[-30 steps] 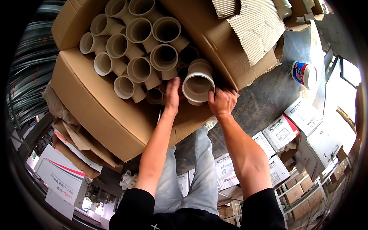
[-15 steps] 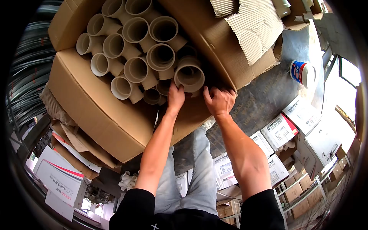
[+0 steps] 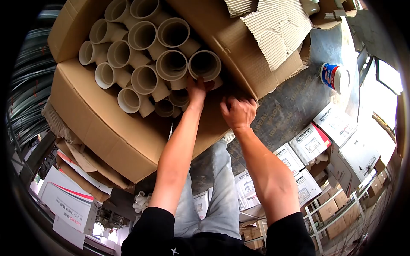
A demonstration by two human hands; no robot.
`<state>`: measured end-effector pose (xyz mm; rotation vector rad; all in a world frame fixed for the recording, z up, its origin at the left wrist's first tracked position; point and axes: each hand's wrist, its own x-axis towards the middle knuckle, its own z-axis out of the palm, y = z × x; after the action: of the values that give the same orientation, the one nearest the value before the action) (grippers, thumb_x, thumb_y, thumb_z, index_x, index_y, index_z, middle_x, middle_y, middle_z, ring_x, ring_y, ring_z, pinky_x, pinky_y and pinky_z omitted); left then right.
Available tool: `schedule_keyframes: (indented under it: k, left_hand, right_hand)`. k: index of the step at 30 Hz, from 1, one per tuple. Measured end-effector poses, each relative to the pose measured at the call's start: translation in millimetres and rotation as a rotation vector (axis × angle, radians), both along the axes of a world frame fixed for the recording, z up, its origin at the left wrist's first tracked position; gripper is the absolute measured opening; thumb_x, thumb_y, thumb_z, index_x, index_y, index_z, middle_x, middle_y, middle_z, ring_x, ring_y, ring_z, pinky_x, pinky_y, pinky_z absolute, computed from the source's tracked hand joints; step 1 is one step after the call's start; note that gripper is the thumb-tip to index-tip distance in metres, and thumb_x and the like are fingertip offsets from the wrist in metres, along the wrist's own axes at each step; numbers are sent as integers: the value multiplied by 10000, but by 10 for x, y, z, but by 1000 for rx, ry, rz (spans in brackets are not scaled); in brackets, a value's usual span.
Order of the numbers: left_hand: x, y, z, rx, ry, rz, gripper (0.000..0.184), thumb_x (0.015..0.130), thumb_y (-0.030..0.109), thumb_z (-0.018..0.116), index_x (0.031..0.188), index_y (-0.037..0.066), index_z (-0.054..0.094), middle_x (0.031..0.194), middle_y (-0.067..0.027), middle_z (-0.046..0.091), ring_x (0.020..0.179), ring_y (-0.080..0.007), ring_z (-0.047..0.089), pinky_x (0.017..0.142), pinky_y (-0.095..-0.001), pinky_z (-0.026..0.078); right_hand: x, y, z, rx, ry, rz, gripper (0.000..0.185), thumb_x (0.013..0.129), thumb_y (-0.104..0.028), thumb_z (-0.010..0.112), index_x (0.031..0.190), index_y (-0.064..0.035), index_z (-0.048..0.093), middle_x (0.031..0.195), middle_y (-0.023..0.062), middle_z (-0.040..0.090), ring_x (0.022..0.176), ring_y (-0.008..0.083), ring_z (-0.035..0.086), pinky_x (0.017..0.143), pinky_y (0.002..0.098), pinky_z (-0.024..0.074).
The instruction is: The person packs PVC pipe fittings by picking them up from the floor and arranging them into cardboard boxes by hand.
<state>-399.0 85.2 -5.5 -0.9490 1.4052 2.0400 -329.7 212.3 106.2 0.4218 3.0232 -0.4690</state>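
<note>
A large open cardboard box point(image 3: 102, 115) holds several beige pipe fittings point(image 3: 144, 79), stacked with their round mouths facing me. My left hand point(image 3: 197, 90) is inside the box, its fingers closed on the lower rim of the rightmost fitting point(image 3: 205, 66). That fitting sits beside the others, its mouth toward me. To the right, my right hand point(image 3: 239, 112) rests at the box's near right edge with its fingers curled over the cardboard, apart from the fittings.
Torn corrugated cardboard point(image 3: 279, 34) lies on the right flap. A blue and white tub point(image 3: 335, 78) stands on the dark surface at right. White printed boxes point(image 3: 309, 144) are lower right; black coiled pipe point(image 3: 32, 89) is at far left.
The rightmost fitting has moved up and back in among the others, with my left hand now under its rim. My right hand has let go of the fitting and stays at the box edge.
</note>
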Motion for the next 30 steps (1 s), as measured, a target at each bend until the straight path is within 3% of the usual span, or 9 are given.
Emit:
schedule_keyframes:
  k: [5, 10, 12, 14, 15, 16, 18, 21, 30]
  left_hand:
    - [34, 77, -17, 19, -8, 125, 418, 1047, 176, 497, 1390, 29, 309, 1023, -236, 657, 782, -335, 733, 676, -404, 647]
    - [151, 110, 83, 56, -97, 183, 556, 1051, 252, 515, 1495, 64, 238, 1051, -193, 671, 881, -279, 716, 730, -370, 602]
    - [388, 68, 232, -33, 79, 12, 548, 1038, 249, 530, 1500, 69, 297, 1082, -169, 680, 931, -239, 695, 787, -342, 565]
    - [747, 30, 381, -489, 334, -328, 403, 996, 214, 564, 1343, 12, 539, 1111, -153, 697, 944, -260, 696, 849, -364, 540]
    - [813, 57, 808, -565, 338, -452, 361, 984, 207, 570, 1270, -11, 598, 1123, -197, 697, 975, -310, 699, 867, -367, 529]
    - [918, 71, 1008, -566, 381, -549, 272, 950, 185, 586, 1121, -18, 646, 1015, -230, 683, 930, -384, 675, 818, -417, 532]
    - [1210, 15, 1086, -831, 682, -870, 149, 902, 153, 615, 936, 9, 632, 868, -220, 648, 840, -426, 634, 733, -465, 518]
    - [1292, 113, 1059, -922, 806, -820, 140, 859, 139, 647, 807, 35, 570, 744, -185, 601, 730, -407, 613, 651, -497, 487]
    - [1061, -90, 1027, -1112, 1035, -891, 130, 871, 111, 651, 816, 30, 565, 682, -162, 616, 631, -377, 620, 562, -460, 486]
  right_hand:
    - [-5, 10, 8, -5, 8, 29, 267, 759, -351, 726, 593, -168, 625, 561, 51, 613, 619, 238, 623, 711, 387, 439]
    - [-19, 8, 15, 13, 18, 31, 276, 755, -346, 731, 575, -176, 609, 543, 47, 598, 599, 234, 615, 694, 387, 438]
    - [-18, 4, 21, -1, 23, 24, 267, 745, -337, 728, 574, -173, 605, 544, 51, 597, 603, 239, 614, 692, 392, 438]
    - [2, 4, -11, -9, 37, 21, 258, 737, -332, 729, 575, -172, 606, 546, 53, 600, 605, 243, 613, 694, 393, 439]
    - [1, 8, -25, -12, 50, 24, 250, 728, -327, 729, 575, -172, 606, 549, 56, 602, 606, 247, 612, 695, 395, 440]
    - [-11, 10, -31, -13, 52, 19, 250, 728, -327, 729, 575, -172, 606, 549, 56, 602, 606, 247, 612, 695, 395, 440]
    - [4, 1, -37, -32, 40, 23, 238, 711, -325, 733, 581, -170, 609, 559, 62, 609, 608, 255, 614, 699, 400, 443]
    - [54, 60, -24, -59, 40, 53, 240, 711, -330, 733, 594, -165, 604, 562, 67, 607, 606, 256, 616, 704, 406, 445]
    - [-77, -111, -109, -130, 298, -36, 235, 700, -263, 690, 541, -147, 562, 550, 35, 614, 583, 222, 610, 683, 364, 449]
